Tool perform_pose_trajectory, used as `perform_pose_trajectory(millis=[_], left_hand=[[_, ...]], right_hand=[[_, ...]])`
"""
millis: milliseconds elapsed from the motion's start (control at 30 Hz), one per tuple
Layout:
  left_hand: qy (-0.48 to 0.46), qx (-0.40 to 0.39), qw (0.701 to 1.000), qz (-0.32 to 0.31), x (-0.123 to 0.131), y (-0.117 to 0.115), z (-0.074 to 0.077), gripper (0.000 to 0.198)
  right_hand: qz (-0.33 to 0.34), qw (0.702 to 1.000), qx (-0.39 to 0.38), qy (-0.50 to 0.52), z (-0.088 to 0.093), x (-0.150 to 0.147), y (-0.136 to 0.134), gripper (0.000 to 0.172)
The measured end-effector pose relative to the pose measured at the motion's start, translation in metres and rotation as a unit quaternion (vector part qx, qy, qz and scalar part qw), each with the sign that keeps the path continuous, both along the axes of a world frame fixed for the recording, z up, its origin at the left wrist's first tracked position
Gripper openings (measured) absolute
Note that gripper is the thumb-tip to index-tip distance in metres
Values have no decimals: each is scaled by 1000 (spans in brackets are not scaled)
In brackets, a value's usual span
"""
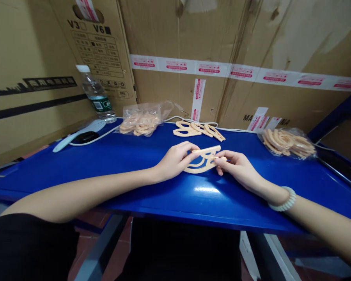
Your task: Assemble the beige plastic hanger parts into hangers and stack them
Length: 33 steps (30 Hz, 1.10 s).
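Both hands hold one flat beige openwork piece [209, 150] with a straight bar along the top and curved loops below, just above the table. My left hand [175, 160] pinches its left end between thumb and fingers. At the right end, the fingers of my right hand [241, 168] are closed on the loops. Beyond the hands lies a small loose pile of similar beige pieces [187, 132]. A clear bag of beige pieces [142, 121] rests left of that pile, and another clear bag [288, 142] with such pieces sits at the right.
The blue table [111, 160] has cardboard boxes [175, 35] standing along its back. A water bottle [98, 95], a pale blue brush-like item [76, 134] and a black object [87, 137] are at the left. A white cable [236, 129] runs along the back.
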<state>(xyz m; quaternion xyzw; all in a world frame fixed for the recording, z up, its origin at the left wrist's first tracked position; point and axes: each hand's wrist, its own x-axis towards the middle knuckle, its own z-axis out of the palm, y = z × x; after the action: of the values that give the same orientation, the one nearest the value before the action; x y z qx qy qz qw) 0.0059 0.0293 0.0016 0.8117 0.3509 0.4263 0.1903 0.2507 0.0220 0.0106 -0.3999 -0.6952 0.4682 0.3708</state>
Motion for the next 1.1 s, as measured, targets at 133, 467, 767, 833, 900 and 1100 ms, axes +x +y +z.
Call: perform_pose_trajectory(millis=[133, 467, 767, 833, 900, 1100], left_hand=[[-104, -98, 990, -4, 1, 1, -10, 20], [-242, -138, 960, 40, -1, 25, -25, 22], [-186, -110, 975, 50, -2, 17, -15, 26], [-138, -119, 983, 16, 0, 10, -11, 25], [-109, -136, 984, -47, 1, 3, -8, 25], [-122, -296, 918, -236, 5, -7, -7, 35]], right_hand=[[-2, 999, -31, -18, 1, 1, 1, 36], [-105, 984, -65, 131, -3, 6, 11, 37], [-89, 979, -78, 168, -4, 9, 16, 42], [-62, 985, -76, 144, -6, 6, 13, 44], [-40, 991, -55, 115, -7, 4, 10, 40], [-13, 995, 14, 93, -10, 5, 9, 30]])
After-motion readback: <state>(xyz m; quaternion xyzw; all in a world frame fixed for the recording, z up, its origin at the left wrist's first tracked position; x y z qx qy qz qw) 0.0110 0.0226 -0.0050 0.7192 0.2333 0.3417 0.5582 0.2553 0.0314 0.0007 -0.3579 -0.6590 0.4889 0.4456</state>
